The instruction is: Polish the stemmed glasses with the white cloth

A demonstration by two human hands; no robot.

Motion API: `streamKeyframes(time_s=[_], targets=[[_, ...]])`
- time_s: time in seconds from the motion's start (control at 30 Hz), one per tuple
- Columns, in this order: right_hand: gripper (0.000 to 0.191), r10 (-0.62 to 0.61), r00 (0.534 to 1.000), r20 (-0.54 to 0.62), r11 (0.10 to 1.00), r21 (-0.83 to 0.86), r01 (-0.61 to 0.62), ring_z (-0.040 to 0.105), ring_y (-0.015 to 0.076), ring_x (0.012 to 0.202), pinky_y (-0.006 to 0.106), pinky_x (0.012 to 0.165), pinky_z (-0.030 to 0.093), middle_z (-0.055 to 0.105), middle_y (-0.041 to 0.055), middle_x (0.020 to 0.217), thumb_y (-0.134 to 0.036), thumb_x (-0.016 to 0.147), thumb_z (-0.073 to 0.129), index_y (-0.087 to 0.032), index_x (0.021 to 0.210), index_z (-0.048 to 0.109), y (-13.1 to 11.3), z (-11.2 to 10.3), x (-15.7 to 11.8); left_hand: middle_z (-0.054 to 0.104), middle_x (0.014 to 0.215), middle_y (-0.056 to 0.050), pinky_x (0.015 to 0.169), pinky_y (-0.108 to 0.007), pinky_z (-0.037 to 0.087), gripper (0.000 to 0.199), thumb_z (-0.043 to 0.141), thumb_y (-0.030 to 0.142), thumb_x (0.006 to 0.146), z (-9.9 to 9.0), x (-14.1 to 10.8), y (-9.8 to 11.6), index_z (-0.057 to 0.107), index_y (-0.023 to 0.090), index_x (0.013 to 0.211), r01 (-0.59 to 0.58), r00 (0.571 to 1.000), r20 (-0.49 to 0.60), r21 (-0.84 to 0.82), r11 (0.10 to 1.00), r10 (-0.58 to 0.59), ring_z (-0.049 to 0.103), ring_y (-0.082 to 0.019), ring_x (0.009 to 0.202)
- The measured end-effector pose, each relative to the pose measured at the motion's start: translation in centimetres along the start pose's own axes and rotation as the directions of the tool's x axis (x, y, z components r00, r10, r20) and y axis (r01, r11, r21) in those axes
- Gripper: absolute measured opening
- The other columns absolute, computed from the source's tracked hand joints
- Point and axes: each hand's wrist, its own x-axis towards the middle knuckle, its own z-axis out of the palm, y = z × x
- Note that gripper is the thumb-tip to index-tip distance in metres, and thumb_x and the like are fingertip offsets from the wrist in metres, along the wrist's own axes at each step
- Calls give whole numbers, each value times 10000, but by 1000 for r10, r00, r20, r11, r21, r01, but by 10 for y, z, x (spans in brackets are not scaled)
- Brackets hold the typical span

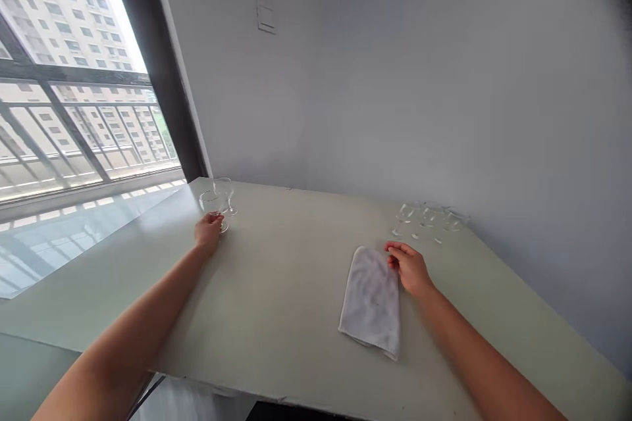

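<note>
At the table's far left, my left hand (209, 231) has its fingers closed on the stem of a clear stemmed glass (211, 200), which stands upright. Just behind it is a second clear glass (225, 191). My right hand (409, 267) is over the upper right edge of a folded white cloth (371, 299) lying flat. Its fingers are bent, with thumb and forefinger near each other; whether they pinch the cloth's edge is not clear. Beyond this hand several clear stemmed glasses (428, 218) stand in a group at the back right.
The pale table (276, 289) reaches back to a grey wall (395, 79) with a white switch (266, 17). On the left is a window (89, 112) with railings outside. The table's front edge runs below both forearms.
</note>
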Motion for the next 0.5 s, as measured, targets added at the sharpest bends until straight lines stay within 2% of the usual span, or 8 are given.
streamKeyframes(time_s=[0.13,0.23,0.33,0.4,0.47,0.5], targets=[[292,-58,978,-201,998,-2,59,559,99,535,225,455,443,581,0,777,-184,517,668,-177,788,558,-8,4,45,565,677,12,526,-237,410,147,555,224,667,3,1,7,576,166,800,22,1000,-2,12,1000,-22,462,-90,514],[307,-52,961,-272,999,-24,47,552,97,520,214,433,435,530,-32,695,-131,496,661,-190,736,480,-9,9,72,545,722,0,586,-266,418,198,581,170,631,-2,-4,14,569,170,829,24,998,-55,48,999,-21,486,-118,583],[308,-22,969,-246,999,-50,10,540,102,481,214,406,427,493,-52,610,-116,479,664,-194,672,436,-6,14,86,501,890,-41,729,-305,400,368,579,96,597,-14,-17,21,527,169,954,15,977,-214,89,996,5,493,-157,773],[287,-11,977,-211,997,-73,-4,516,90,449,201,383,409,491,-53,573,-134,478,671,-188,647,445,-4,19,88,446,986,-62,793,-314,373,423,543,91,628,-18,-33,25,479,173,1038,-5,954,-297,99,995,35,466,-161,850],[257,-18,985,-170,996,-93,2,478,69,424,180,358,375,511,-44,567,-160,484,677,-179,642,476,-2,29,85,429,995,-55,785,-300,374,401,506,109,668,-14,-53,29,467,185,1060,-50,959,-275,93,994,74,459,-141,816],[244,-26,990,-138,995,-100,12,466,62,422,174,352,363,530,-34,578,-171,487,679,-173,649,496,-1,36,80,441,967,-43,759,-285,385,374,499,119,680,-9,-66,32,482,192,1046,-82,971,-218,85,993,99,459,-128,771]])
